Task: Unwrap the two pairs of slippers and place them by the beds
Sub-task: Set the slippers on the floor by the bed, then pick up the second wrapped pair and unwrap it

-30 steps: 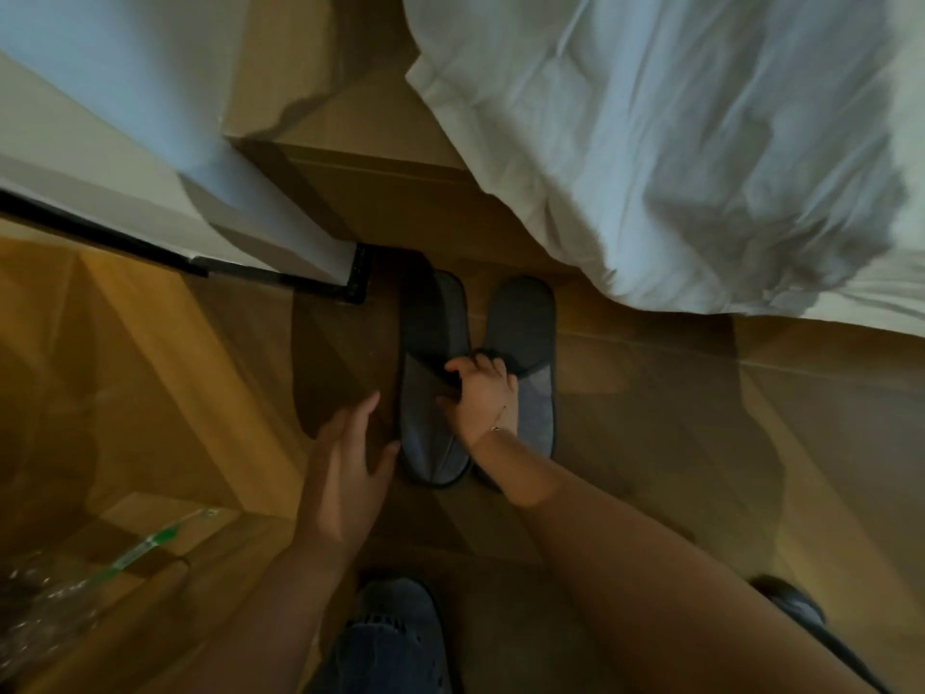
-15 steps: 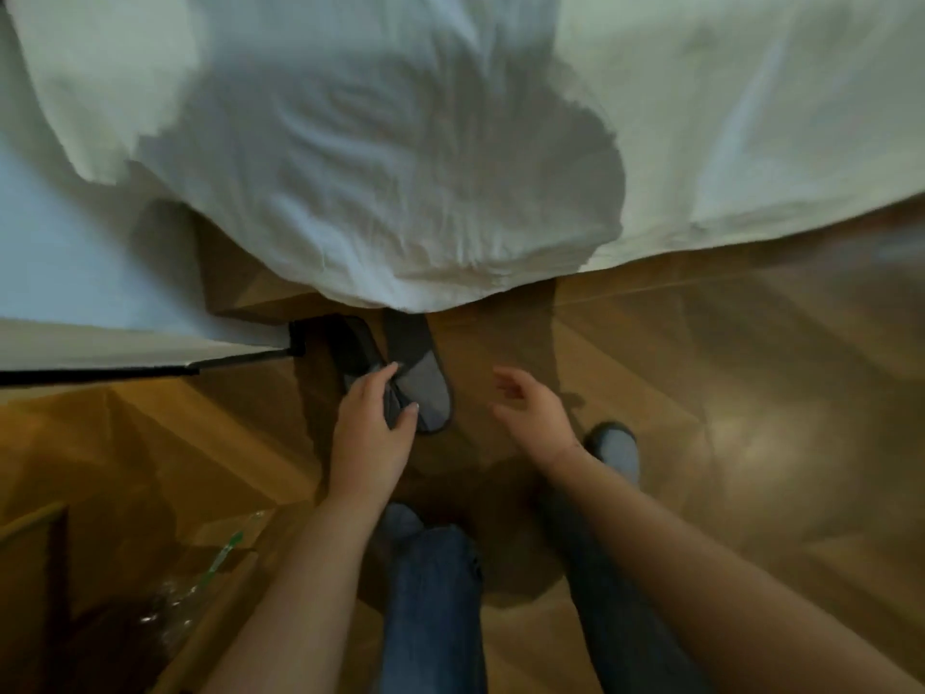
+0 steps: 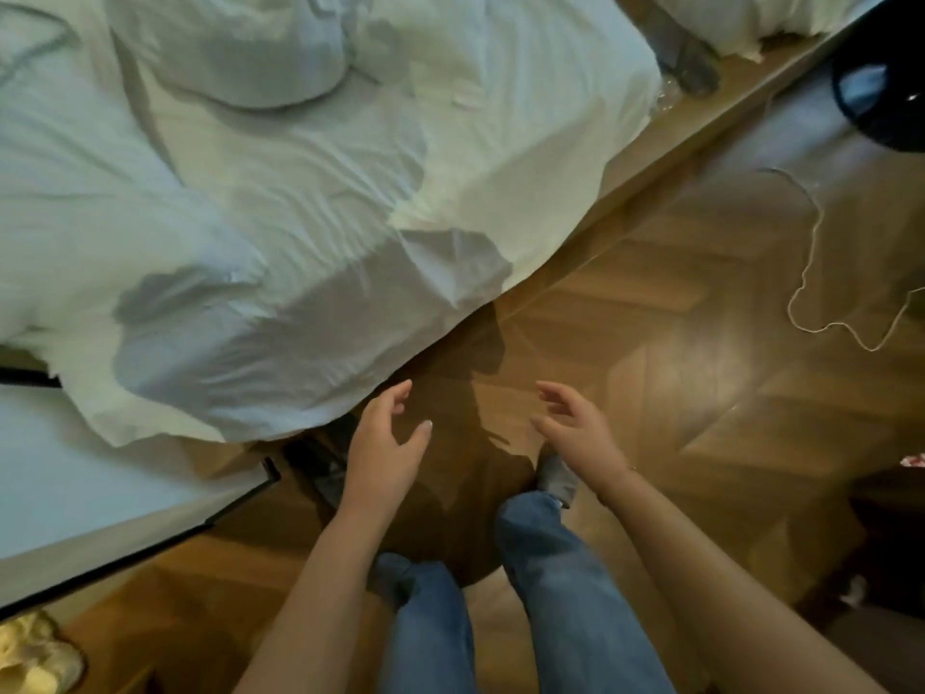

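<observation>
The dark grey slippers (image 3: 323, 473) lie on the wooden floor at the edge of the bed (image 3: 280, 202). Only a small part of them shows, between the hanging white sheet and my left wrist. My left hand (image 3: 385, 450) hovers above and just right of them, fingers apart, holding nothing. Further right, over bare floor, my right hand (image 3: 575, 425) is also open and empty. Between this bed and a second bed (image 3: 741, 17) at the top right lies a dark grey shape (image 3: 685, 62) with clear plastic beside it; I cannot tell what it is.
A white-topped, black-edged piece of furniture (image 3: 75, 498) stands at the left, close to the slippers. A white cable (image 3: 811, 273) trails over the floor at the right. A black round object (image 3: 881, 92) sits top right. My legs in jeans (image 3: 565, 593) stand below.
Both hands have come off the slippers and lifted. The view has risen and pulled back, so the whole bed top shows and the slippers are nearly hidden.
</observation>
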A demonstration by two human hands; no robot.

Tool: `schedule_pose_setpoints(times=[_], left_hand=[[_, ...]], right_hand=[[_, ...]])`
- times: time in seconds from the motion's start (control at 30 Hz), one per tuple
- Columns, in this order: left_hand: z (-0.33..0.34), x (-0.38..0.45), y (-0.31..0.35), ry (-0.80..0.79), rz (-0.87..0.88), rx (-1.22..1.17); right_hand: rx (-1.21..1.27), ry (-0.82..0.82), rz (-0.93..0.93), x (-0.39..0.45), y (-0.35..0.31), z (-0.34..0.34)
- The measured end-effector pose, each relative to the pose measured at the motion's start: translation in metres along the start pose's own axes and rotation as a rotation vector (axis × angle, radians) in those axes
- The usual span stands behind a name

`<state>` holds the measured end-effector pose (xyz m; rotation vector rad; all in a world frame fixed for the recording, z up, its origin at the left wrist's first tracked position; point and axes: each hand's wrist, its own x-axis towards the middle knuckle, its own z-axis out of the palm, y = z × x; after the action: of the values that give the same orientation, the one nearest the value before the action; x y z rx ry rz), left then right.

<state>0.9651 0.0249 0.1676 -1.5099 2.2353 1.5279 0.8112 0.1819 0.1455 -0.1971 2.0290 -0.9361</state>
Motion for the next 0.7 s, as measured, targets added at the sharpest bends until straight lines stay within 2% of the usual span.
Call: schedule_pose_setpoints(times=[0.33,0.7], left_hand=[[0.121,0.02,0.215,-0.079,0.082,-0.126],[0.21,0.109,0.381,-0.042,0.099,-0.156]], right_hand=[[-0.019,0.13,-0.105,0.025,-0.031,-0.238],[0.014,0.142,-0.158,0.123,-0.08,-0.405]])
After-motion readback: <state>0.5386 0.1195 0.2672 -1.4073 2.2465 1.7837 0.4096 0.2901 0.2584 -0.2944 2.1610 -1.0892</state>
